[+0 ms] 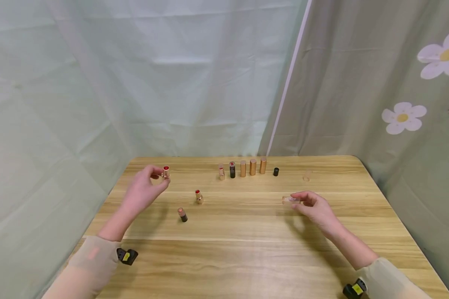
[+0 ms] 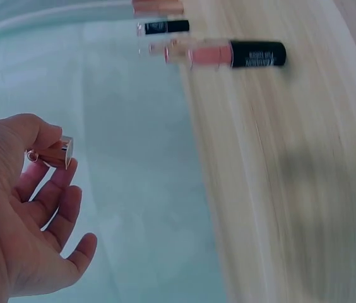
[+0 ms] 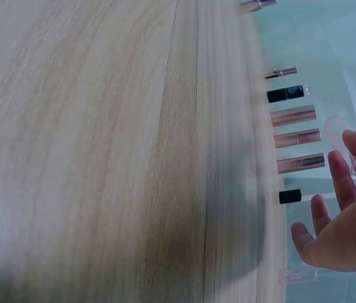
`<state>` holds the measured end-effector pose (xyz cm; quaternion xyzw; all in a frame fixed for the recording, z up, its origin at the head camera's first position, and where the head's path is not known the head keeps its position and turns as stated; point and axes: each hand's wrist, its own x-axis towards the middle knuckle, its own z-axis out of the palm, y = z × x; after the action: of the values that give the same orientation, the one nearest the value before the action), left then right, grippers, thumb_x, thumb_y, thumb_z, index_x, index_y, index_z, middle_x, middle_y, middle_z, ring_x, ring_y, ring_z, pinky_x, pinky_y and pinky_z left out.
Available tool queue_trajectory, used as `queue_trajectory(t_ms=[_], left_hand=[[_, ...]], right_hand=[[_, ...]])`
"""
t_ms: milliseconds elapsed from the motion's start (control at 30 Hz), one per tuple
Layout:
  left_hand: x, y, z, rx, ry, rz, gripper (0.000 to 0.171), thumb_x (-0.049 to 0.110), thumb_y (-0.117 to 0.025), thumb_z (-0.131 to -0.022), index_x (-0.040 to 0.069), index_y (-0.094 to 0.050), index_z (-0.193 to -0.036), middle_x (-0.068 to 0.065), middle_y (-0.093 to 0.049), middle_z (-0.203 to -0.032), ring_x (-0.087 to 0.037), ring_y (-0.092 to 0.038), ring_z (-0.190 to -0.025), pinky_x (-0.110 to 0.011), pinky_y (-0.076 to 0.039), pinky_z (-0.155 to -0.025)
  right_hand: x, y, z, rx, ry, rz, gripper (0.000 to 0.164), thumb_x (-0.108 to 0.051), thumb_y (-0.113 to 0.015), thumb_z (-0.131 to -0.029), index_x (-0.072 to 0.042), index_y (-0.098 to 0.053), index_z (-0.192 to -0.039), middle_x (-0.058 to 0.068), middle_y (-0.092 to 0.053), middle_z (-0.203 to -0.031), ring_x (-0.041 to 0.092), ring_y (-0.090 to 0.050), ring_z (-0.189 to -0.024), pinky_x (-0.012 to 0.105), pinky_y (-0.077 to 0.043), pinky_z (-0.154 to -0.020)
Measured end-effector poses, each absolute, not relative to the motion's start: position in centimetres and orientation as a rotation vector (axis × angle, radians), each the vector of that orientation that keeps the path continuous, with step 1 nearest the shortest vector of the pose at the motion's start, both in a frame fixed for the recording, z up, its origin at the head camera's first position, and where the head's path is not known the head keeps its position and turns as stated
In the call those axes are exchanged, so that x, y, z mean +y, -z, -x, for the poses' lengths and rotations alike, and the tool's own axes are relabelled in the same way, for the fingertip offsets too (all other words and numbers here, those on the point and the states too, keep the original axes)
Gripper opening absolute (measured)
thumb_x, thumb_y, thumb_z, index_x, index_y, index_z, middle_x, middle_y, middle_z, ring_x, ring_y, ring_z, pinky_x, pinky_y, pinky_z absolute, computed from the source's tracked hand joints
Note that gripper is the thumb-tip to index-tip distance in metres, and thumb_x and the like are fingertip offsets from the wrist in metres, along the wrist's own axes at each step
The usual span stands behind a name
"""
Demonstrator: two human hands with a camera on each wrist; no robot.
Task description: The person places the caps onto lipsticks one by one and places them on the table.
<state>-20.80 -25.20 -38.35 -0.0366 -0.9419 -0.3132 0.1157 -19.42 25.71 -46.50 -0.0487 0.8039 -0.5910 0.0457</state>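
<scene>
My left hand [image 1: 144,187] pinches a lipstick [image 1: 166,172] with a rose-gold base and a red top, held above the table's left side. In the left wrist view the lipstick [image 2: 57,153] sits between thumb and fingertips. On the right, my right hand [image 1: 317,211] grips a clear cap [image 1: 289,200] by one end, lying sideways over the table. The right wrist view shows this transparent cap [image 3: 339,142] between thumb and fingers. Nearest the left hand stand an uncapped gold-based red lipstick [image 1: 199,197] and a black-based lipstick with a pinkish top [image 1: 182,214].
A row at the back of the wooden table [image 1: 239,257] holds a rose-gold lipstick [image 1: 221,172], a black lipstick [image 1: 232,170] and several gold tubes [image 1: 252,167]. Right of them are a black cap [image 1: 276,172] and another clear cap [image 1: 307,176]. Curtains [image 1: 209,83] hang behind.
</scene>
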Motion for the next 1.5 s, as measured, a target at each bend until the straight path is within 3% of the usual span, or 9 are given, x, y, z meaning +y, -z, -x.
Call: queue_trajectory(t_ms=[300, 633, 900, 1167, 1400, 1500], left_hand=[[-21.2, 38.6, 20.3, -2.744, 0.846, 0.342, 0.022, 0.021, -0.074, -0.092, 0.01, -0.069, -0.109, -0.01, -0.071, -0.107, -0.031, -0.063, -0.101, -0.049, -0.047, -0.084], [-17.3, 39.4, 19.5, -2.754, 0.728, 0.533, 0.024, 0.019, -0.081, -0.087, 0.018, -0.074, -0.11, 0.004, -0.071, -0.102, -0.024, -0.062, -0.098, -0.051, -0.046, -0.09], [-14.5, 40.1, 18.8, -2.765, 0.539, 0.669, 0.03, 0.022, -0.082, -0.087, 0.017, -0.073, -0.115, 0.001, -0.07, -0.113, -0.025, -0.061, -0.108, -0.054, -0.044, -0.1], [-12.3, 41.0, 18.9, -2.734, 0.398, 0.796, 0.029, 0.026, -0.081, -0.089, 0.019, -0.073, -0.116, 0.004, -0.07, -0.112, -0.025, -0.061, -0.112, -0.049, -0.044, -0.104], [-10.7, 41.3, 18.9, -2.703, 0.401, 0.846, 0.023, 0.028, -0.081, -0.089, 0.02, -0.072, -0.109, 0.006, -0.069, -0.108, -0.022, -0.061, -0.112, -0.049, -0.041, -0.107], [-10.1, 41.4, 18.9, -2.695, 0.381, 0.851, 0.021, 0.029, -0.081, -0.09, 0.021, -0.072, -0.108, 0.007, -0.069, -0.108, -0.021, -0.061, -0.111, -0.048, -0.042, -0.106]], right_hand=[[25.8, 46.6, 19.4, 2.439, 1.835, 0.135, 0.04, -0.015, -0.076, -0.094, 0.0, -0.064, -0.13, 0.017, -0.064, -0.123, 0.024, -0.056, -0.106, 0.024, -0.05, -0.083], [25.7, 46.4, 19.1, 2.45, 1.832, 0.137, 0.043, -0.019, -0.076, -0.094, -0.001, -0.064, -0.131, 0.016, -0.064, -0.127, 0.025, -0.056, -0.113, 0.023, -0.049, -0.088], [25.5, 46.4, 19.0, 2.46, 1.836, 0.148, 0.04, -0.015, -0.076, -0.094, 0.0, -0.064, -0.129, 0.016, -0.064, -0.13, 0.027, -0.056, -0.12, 0.02, -0.047, -0.092], [25.0, 46.2, 18.7, 2.427, 1.873, 0.15, 0.039, -0.016, -0.077, -0.093, -0.003, -0.066, -0.127, 0.013, -0.06, -0.135, 0.03, -0.054, -0.126, 0.02, -0.047, -0.095], [24.3, 45.7, 18.4, 2.447, 1.874, 0.261, 0.039, -0.019, -0.076, -0.094, -0.003, -0.065, -0.127, 0.014, -0.056, -0.138, 0.034, -0.045, -0.137, 0.046, -0.036, -0.115], [23.8, 45.5, 18.4, 2.454, 1.878, 0.287, 0.037, -0.018, -0.077, -0.093, -0.003, -0.066, -0.126, 0.013, -0.057, -0.137, 0.035, -0.045, -0.137, 0.044, -0.039, -0.112]])
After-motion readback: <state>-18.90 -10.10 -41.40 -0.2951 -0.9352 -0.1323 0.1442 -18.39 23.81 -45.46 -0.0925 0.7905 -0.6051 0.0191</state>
